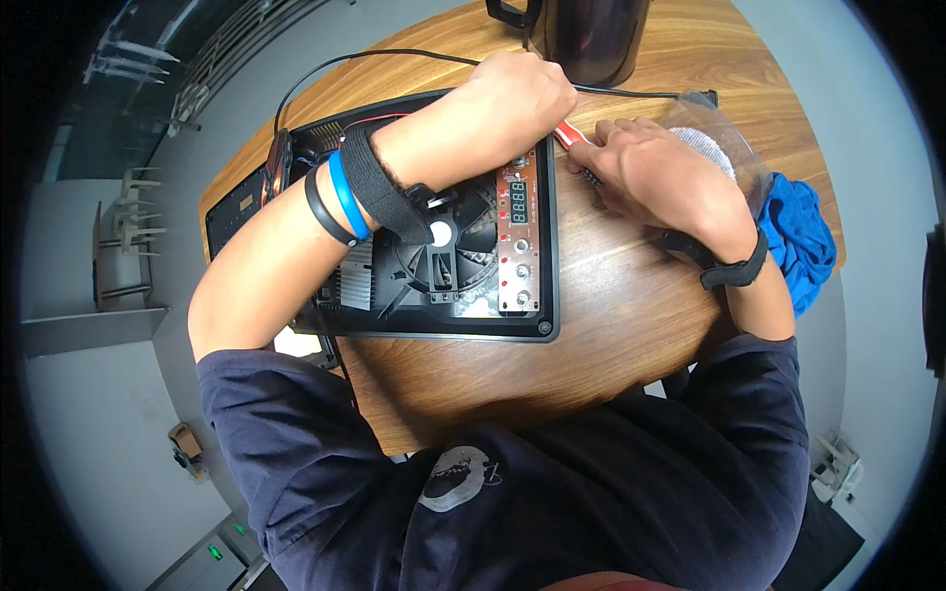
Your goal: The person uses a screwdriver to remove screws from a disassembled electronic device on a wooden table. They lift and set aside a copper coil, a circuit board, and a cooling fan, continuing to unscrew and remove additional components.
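Observation:
An opened induction cooker (548, 246) lies in its black housing on the table, with a fan (463, 246), a metal heat sink (356, 281) and a brown circuit board (519, 251) with a small digit display exposed. Reaching across it, my left hand (520, 94) is curled above the far right corner. Its fingertips are hidden, so what they hold does not show. To the right of the housing, my right hand (655, 177) is closed round a slim red-and-white tool (568, 136), whose kind I cannot make out. The tool points toward my left hand.
A dark pitcher (589, 39) stands at the far edge, with a black cable (414, 52) running in front of it. A clear plastic bag (734, 138) with something whitish in it and a crumpled blue cloth (796, 236) lie at the right, on the wooden table (631, 315).

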The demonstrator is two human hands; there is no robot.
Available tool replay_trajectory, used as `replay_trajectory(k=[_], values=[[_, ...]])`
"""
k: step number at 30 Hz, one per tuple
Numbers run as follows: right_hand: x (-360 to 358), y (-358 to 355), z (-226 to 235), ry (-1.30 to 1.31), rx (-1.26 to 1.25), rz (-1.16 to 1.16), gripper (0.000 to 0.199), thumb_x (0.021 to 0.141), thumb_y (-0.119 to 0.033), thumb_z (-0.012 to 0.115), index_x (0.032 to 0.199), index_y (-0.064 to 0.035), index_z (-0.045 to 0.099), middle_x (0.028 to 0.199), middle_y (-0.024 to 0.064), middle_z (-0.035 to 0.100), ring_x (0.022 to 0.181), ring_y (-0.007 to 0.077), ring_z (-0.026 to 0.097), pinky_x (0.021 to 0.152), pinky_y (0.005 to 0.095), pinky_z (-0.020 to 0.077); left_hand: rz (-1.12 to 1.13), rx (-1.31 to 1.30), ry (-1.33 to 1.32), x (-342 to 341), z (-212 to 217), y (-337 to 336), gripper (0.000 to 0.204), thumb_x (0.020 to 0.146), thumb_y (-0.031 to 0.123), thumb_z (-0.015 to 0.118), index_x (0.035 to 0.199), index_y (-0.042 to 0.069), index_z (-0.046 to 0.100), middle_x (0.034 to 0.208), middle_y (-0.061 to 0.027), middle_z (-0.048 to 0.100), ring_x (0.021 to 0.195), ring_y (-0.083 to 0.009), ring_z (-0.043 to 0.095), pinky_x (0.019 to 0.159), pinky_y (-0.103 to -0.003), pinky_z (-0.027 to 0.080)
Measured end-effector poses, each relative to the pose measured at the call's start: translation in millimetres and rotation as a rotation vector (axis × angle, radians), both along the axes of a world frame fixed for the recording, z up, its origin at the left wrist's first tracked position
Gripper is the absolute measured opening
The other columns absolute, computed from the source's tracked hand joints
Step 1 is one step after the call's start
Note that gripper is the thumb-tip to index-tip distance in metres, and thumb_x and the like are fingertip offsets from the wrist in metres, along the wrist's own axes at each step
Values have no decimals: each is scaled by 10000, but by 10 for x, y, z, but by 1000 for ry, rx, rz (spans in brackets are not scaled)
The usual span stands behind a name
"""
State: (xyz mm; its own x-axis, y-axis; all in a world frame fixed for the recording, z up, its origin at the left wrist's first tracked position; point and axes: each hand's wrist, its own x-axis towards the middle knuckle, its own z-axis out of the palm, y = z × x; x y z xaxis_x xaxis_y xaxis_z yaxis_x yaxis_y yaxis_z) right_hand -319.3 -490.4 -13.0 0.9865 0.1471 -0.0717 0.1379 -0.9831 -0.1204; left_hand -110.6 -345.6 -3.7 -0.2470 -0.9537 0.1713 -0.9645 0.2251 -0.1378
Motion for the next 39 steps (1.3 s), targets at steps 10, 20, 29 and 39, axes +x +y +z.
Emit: replay_trajectory(k=[10,20,29,39], values=[[-17,-5,-50,-71,-14,2,466,924,-88,815,1379,-32,728,1121,208,761,1069,426,753,988,487,604,31,137,-62,149,-82,-136,156,975,158,737,1007,27,815,1001,-181,829,954,-384,825,816,-475,664],[-2,12,-41,-39,-17,-7,473,936,-87,806,1396,-20,720,1104,205,756,1044,422,759,969,490,614,54,19,10,156,-164,-51,175,978,169,733,1028,8,780,1010,-198,814,991,-405,811,831,-495,654],[-12,17,-13,-26,-13,-5,503,937,-93,804,1425,-18,705,1110,210,756,1044,425,759,954,491,616,-107,-131,205,92,37,123,140,1005,122,670,1006,-18,670,974,-226,746,987,-443,768,835,-532,625],[-20,21,-25,-32,-21,-8,545,939,-102,802,1469,-32,697,1124,220,761,1022,433,761,941,494,618,-20,-96,114,-75,58,152,105,979,80,679,1040,-5,682,970,-211,751,982,-422,777,836,-512,632]])
